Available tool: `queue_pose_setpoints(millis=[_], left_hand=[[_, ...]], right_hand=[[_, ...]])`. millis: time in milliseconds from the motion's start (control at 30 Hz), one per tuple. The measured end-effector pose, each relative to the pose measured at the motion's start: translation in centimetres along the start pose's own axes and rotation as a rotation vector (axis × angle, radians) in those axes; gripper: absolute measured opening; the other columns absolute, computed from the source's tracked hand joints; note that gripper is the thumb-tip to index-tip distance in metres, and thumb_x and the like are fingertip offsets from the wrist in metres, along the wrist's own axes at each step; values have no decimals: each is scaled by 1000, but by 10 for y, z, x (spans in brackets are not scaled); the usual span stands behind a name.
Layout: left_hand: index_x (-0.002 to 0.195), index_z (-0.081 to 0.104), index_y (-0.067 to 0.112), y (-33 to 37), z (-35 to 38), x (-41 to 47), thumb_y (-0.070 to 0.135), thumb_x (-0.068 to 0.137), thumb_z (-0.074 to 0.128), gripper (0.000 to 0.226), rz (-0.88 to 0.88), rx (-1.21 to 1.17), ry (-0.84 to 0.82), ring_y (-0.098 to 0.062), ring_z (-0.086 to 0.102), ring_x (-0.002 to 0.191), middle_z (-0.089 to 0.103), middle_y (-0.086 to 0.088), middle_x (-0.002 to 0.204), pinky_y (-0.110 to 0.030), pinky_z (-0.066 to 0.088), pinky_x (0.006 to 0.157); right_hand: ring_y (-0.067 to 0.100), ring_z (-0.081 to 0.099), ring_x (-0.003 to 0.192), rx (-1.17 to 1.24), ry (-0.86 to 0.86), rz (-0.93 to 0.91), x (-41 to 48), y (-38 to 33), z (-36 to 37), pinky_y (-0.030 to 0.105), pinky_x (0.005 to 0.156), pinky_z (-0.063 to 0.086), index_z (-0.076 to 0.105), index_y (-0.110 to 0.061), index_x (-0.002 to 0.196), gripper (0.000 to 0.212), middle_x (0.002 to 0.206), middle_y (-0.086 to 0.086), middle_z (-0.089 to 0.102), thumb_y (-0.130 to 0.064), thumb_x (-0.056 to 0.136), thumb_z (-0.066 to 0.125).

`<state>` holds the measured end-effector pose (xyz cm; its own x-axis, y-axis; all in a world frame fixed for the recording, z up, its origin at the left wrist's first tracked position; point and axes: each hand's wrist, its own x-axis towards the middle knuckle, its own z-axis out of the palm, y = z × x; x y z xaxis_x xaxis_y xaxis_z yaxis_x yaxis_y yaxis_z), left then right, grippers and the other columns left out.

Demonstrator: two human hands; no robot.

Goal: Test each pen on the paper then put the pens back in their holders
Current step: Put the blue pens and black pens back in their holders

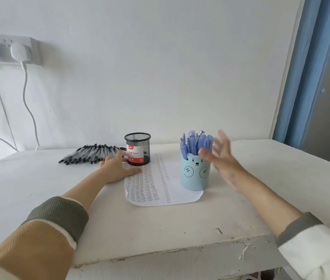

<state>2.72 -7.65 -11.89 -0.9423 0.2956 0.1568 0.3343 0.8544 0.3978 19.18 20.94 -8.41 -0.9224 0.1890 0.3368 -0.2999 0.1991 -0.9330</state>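
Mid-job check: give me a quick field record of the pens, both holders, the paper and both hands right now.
black pens: lying in a row on the table, left of the mesh holder
mesh holder: upright, looks empty
blue pens: standing in the bear holder
bear holder: upright on the paper
paper: covered in handwritten rows
left hand: flat beside mesh holder, holding nothing
right hand: open, blurred, raised beside bear holder

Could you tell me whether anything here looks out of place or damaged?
Yes: the black pens lie loose on the table, left of the mesh holder, which looks empty. Paint is chipped along the table's front edge.
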Motion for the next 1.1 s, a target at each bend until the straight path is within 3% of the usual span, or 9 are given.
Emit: queue_pose_setpoints(millis=[67, 200, 300, 367, 467, 600, 767, 967, 1100], left_hand=[[146, 25, 31, -2, -2, 1, 78, 73, 55, 92, 9, 5, -12, -25, 22, 141, 50, 13, 141, -47, 17, 110], [131, 42, 26, -17, -13, 5, 74, 73, 60, 77, -1, -68, 90, -17, 41, 125, 60, 13, 117, -42, 26, 101], [118, 51, 25, -38, -25, 7, 69, 76, 62, 62, -15, -121, 171, -15, 54, 106, 59, 14, 98, -40, 38, 99], [112, 55, 23, -58, -32, 6, 63, 83, 60, 50, -43, -154, 235, -17, 57, 99, 58, 14, 91, -38, 43, 94], [108, 59, 18, -83, -39, 2, 46, 89, 64, 34, -67, -244, 310, -19, 61, 95, 64, 5, 94, -32, 47, 85], [104, 62, 19, -102, -50, -6, 29, 90, 67, 18, -27, -271, 307, -11, 59, 85, 64, 10, 90, -17, 42, 72], [102, 62, 24, -118, -59, -10, 23, 91, 65, 12, 33, -294, 246, -10, 59, 90, 64, 12, 93, -9, 41, 75], [102, 65, 20, -143, -81, -10, 26, 87, 71, 17, -62, -396, 324, -12, 64, 93, 68, 6, 97, -13, 45, 72], [114, 60, 24, -157, -98, -33, 58, 51, 88, 77, -12, -583, 66, -4, 63, 106, 67, 8, 112, -19, 49, 86]], right_hand=[[5, 23, 144, 10, 212, -224, 1, -29, 12, 32, 120, 20, 18, -32, 149, 109, 157, -6, 24, -64, 60, 72], [10, 47, 125, -285, 422, -803, 7, -79, 62, 28, 108, 34, 53, -12, 122, 41, 129, -3, 54, -19, 83, 61], [17, 55, 109, -387, 362, -971, 22, -78, 119, 28, 96, 40, 60, -7, 108, 29, 113, 2, 61, -5, 79, 55], [19, 50, 113, -398, 256, -805, 39, -61, 155, 27, 98, 38, 56, -6, 117, 38, 120, 4, 57, -3, 79, 56], [24, 29, 137, -383, 157, -322, 77, -27, 189, 21, 107, 22, 32, -12, 141, 74, 148, 8, 31, -14, 78, 70], [34, 22, 145, -342, 198, 170, 118, 3, 200, 50, 119, 19, 1, -21, 152, 122, 158, 14, 18, -35, 66, 87], [29, 51, 125, -265, 141, 127, 129, 30, 205, 52, 107, 39, 6, -31, 143, 116, 139, 7, 48, -39, 60, 86], [12, 58, 106, -159, -200, 35, 107, 11, 231, 20, 81, 47, 24, -25, 128, 91, 121, -4, 57, -40, 65, 89], [9, 52, 113, -228, -359, 8, 93, 3, 265, 19, 86, 43, 23, -27, 123, 94, 124, -7, 51, -47, 60, 90]])
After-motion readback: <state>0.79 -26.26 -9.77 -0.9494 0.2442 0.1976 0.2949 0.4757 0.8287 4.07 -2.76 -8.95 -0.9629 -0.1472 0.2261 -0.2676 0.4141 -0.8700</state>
